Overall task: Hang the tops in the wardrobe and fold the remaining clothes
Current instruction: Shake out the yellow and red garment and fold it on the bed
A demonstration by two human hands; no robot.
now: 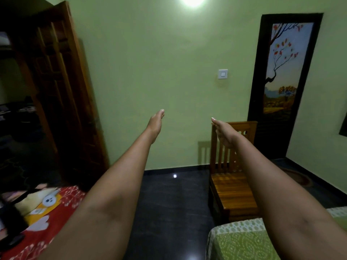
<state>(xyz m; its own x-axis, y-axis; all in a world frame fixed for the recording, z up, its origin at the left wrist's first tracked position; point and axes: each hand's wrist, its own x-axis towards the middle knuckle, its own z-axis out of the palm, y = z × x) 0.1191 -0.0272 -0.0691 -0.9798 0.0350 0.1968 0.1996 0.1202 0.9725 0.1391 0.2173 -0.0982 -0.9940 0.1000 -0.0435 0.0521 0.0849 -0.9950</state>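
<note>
1. While both arms stretch fwd mid-frame, the left hand point(156, 123) and right hand point(223, 132) hang in the air w/ fingers straight and pressed together, holding nothing; dark floor point(169, 203) lies open between them, running back to the green wall point(169, 72).
2. Edges: wardrobe point(16, 102) w/ its wooden door point(62, 91) swung open at left; wooden chair point(232, 184) right of centre, against the wall; green-patterned bed corner point(244, 243) lower right; dark door w/ a tree painting point(281, 72) upper right.
3. Clothes point(37, 201): a loose heap, pale, yellow and black pieces, lying on a red patterned sheet point(63, 203) at lower left, well apart from both hands.
4. Hard to read: wardrobe inside is very dark, only dim shelves; heap is cut off by the left edge, so can't tell tops from the rest.
</note>
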